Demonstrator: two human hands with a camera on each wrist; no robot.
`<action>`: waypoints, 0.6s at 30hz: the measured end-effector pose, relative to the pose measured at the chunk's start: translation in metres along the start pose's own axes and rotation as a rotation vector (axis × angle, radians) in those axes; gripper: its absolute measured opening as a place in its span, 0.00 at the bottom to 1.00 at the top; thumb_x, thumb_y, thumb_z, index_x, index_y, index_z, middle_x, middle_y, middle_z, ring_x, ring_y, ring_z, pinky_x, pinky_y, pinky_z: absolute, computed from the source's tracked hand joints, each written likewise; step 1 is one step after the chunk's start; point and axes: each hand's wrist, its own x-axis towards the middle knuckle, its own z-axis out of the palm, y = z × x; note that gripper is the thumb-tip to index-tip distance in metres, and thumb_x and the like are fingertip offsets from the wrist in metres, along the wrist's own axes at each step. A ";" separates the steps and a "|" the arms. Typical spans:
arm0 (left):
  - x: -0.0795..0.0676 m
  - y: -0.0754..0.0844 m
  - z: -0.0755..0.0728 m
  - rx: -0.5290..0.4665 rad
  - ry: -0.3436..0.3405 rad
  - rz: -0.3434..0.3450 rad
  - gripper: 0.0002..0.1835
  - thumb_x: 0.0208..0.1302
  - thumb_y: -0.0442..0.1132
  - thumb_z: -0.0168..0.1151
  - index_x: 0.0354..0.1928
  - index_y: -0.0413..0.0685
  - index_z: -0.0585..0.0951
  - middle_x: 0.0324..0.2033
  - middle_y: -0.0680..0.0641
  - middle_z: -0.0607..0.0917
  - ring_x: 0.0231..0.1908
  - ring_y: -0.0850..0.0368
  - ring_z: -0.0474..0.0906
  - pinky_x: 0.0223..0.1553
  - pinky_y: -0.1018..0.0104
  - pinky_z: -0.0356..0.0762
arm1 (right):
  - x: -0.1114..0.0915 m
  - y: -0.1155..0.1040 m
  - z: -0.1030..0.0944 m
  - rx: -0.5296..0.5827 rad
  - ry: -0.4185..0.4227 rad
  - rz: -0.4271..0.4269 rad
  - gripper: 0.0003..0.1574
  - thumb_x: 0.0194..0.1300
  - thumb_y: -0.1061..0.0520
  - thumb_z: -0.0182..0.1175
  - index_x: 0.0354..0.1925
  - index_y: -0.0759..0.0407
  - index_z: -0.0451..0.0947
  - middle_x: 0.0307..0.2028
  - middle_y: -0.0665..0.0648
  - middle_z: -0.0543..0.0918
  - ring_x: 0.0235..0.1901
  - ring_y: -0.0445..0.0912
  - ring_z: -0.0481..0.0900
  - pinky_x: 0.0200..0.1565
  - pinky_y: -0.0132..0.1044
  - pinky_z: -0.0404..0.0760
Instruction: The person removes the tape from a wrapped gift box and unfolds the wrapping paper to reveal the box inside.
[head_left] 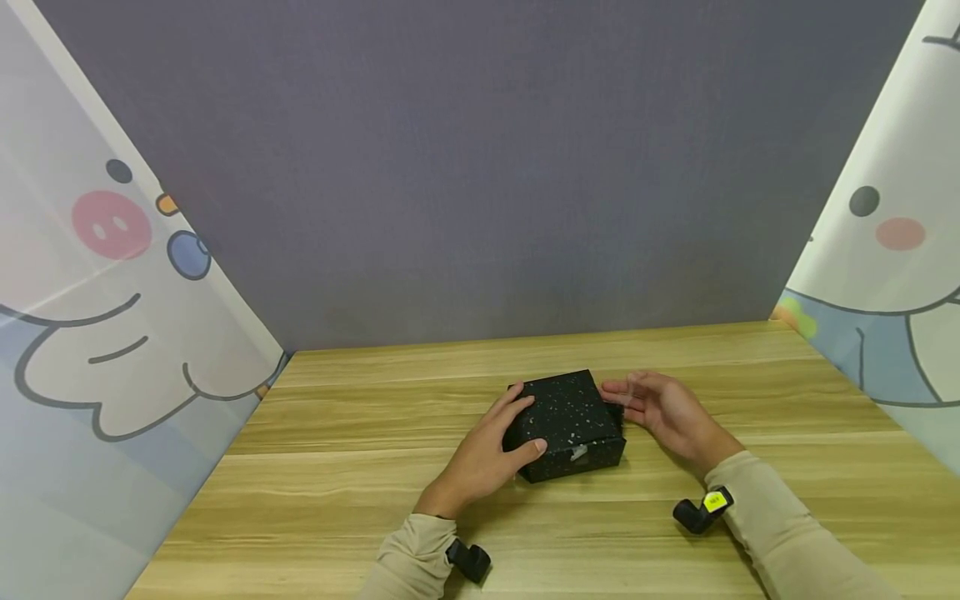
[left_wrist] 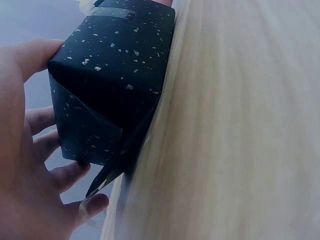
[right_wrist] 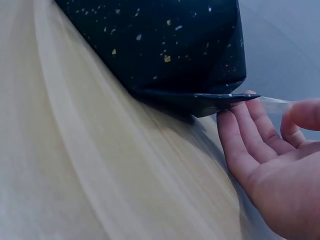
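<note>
A box wrapped in black speckled paper lies on the wooden table. My left hand rests over its left side, fingers spread on the top and thumb near the front edge. In the left wrist view, a folded paper flap sticks out from the end, with a bit of clear tape near the little finger. At the right end, my right hand pinches a strip of clear tape between thumb and index finger. Its other fingers lie under the right end flap, whose edge meets the tape.
The wooden table runs back to a grey partition. Panels with cartoon prints stand at the left and right. A shiny tape piece shows on the box's front.
</note>
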 end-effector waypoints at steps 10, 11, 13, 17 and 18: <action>0.000 0.002 -0.001 0.086 0.017 0.028 0.37 0.70 0.68 0.51 0.76 0.64 0.63 0.77 0.61 0.51 0.75 0.51 0.51 0.66 0.40 0.63 | -0.003 -0.002 0.002 -0.076 0.145 -0.033 0.11 0.80 0.56 0.43 0.44 0.61 0.70 0.38 0.54 0.86 0.43 0.45 0.85 0.44 0.36 0.82; 0.000 0.002 -0.001 0.099 0.025 0.041 0.36 0.71 0.68 0.50 0.76 0.64 0.64 0.77 0.60 0.53 0.75 0.51 0.51 0.65 0.40 0.64 | -0.003 -0.002 0.003 -0.098 0.158 -0.037 0.11 0.80 0.56 0.43 0.44 0.61 0.70 0.38 0.54 0.86 0.43 0.45 0.85 0.45 0.36 0.82; 0.000 0.003 -0.002 0.115 0.040 0.066 0.33 0.73 0.65 0.49 0.75 0.63 0.66 0.76 0.58 0.55 0.75 0.52 0.52 0.65 0.43 0.66 | -0.005 -0.002 0.004 -0.152 0.180 -0.051 0.12 0.80 0.57 0.43 0.45 0.63 0.71 0.39 0.53 0.86 0.44 0.44 0.85 0.46 0.36 0.82; 0.000 0.004 -0.003 0.127 0.058 0.105 0.26 0.77 0.54 0.50 0.73 0.61 0.69 0.74 0.55 0.60 0.71 0.53 0.59 0.61 0.49 0.70 | -0.008 -0.002 0.008 -0.249 0.215 -0.073 0.15 0.80 0.58 0.43 0.49 0.67 0.72 0.45 0.57 0.86 0.46 0.42 0.84 0.48 0.37 0.82; 0.000 0.004 -0.003 0.128 0.053 0.105 0.26 0.76 0.50 0.50 0.74 0.61 0.69 0.74 0.55 0.60 0.69 0.53 0.62 0.59 0.51 0.71 | -0.009 -0.003 0.009 -0.270 0.222 -0.078 0.15 0.80 0.58 0.43 0.49 0.68 0.72 0.47 0.58 0.85 0.46 0.42 0.84 0.49 0.37 0.82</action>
